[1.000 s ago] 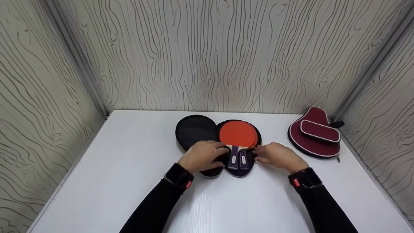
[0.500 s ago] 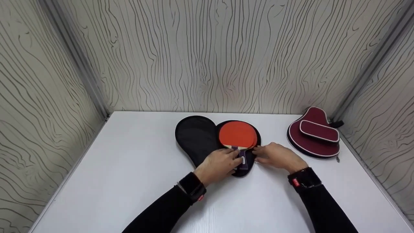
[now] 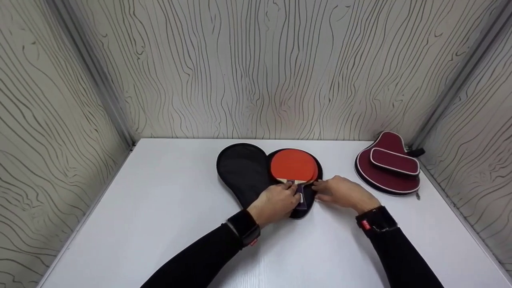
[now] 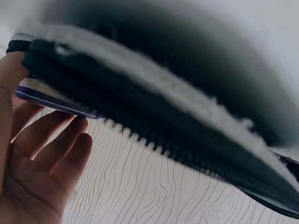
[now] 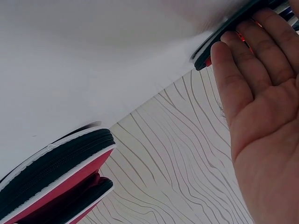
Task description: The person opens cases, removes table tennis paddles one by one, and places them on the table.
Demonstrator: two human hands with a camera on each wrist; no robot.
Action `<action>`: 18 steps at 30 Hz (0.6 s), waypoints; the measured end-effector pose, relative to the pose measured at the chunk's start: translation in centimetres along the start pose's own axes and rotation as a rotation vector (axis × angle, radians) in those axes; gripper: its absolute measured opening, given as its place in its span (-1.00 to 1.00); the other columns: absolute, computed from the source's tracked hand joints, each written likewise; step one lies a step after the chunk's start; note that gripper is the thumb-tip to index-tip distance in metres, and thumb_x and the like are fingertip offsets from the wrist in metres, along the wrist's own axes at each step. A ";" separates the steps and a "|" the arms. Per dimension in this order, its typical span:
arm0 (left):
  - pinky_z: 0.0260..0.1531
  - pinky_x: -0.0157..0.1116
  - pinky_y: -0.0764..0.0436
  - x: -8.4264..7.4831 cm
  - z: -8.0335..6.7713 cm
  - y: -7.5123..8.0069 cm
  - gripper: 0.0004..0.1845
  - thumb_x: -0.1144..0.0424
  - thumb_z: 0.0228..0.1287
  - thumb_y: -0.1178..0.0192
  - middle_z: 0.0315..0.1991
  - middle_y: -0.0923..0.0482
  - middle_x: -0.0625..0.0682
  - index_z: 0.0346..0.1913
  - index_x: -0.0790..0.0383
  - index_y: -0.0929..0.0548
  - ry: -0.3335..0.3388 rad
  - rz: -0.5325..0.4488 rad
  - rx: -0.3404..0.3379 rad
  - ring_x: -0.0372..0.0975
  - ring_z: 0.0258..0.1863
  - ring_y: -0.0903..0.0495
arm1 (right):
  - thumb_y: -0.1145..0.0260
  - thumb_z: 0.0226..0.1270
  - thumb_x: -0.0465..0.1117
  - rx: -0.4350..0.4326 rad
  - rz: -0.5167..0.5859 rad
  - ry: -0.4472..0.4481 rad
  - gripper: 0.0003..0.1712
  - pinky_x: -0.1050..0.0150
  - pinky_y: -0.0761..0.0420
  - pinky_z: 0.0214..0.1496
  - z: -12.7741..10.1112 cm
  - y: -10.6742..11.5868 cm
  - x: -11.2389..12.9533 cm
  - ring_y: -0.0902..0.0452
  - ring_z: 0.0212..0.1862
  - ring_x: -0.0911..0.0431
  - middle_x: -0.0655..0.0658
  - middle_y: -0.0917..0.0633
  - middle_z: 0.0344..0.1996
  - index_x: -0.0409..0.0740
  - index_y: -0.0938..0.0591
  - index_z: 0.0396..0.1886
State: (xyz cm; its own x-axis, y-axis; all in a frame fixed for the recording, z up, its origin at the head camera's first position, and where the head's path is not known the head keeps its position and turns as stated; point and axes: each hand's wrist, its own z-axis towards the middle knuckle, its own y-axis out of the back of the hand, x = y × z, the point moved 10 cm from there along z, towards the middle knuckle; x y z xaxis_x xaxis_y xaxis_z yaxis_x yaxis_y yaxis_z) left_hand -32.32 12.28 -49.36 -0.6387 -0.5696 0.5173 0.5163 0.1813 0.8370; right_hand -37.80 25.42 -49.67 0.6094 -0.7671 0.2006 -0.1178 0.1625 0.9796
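A black paddle case [image 3: 242,170] lies open in the middle of the white table [image 3: 160,216]. Its right half holds red-faced paddles [image 3: 294,166] with purple handles [image 3: 303,200]. My left hand [image 3: 280,199] lies over the handles; in the left wrist view its fingers [image 4: 51,137] are fairly straight and touch a purple handle [image 4: 56,105] beside the case's zipper edge [image 4: 163,126]. My right hand [image 3: 338,193] rests flat, and its fingertips [image 5: 243,46] touch the right rim of the case [image 5: 222,39].
A closed maroon paddle case [image 3: 388,166] with white piping lies at the table's back right corner, also visible in the right wrist view [image 5: 56,186]. Wood-grain walls enclose the table on three sides.
My left hand has slid right from the case's left half onto the paddle handles, and the left flap now lies fully uncovered. My right hand has stayed at the case's right edge.
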 end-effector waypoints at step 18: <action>0.38 -0.40 -0.81 1.8 -0.4 -0.2 -0.37 0.05 0.70 -0.38 0.69 -0.64 0.02 0.70 0.09 -0.64 0.020 0.144 0.099 -0.18 0.69 -0.64 | -0.51 0.64 -0.20 0.024 -0.017 0.000 -0.63 -0.24 -0.86 0.42 -0.1 0.0 -0.6 -0.92 0.29 -0.20 -0.18 -0.96 0.22 -0.19 -0.90 0.31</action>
State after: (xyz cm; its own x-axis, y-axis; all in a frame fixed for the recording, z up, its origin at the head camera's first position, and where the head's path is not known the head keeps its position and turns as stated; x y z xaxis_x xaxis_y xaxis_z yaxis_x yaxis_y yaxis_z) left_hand -33.33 10.86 -48.67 -0.5501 -0.5475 0.6306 0.5422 0.3402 0.7683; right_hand -38.13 25.95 -49.84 0.6118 -0.7693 0.1841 -0.1263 0.1347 0.9828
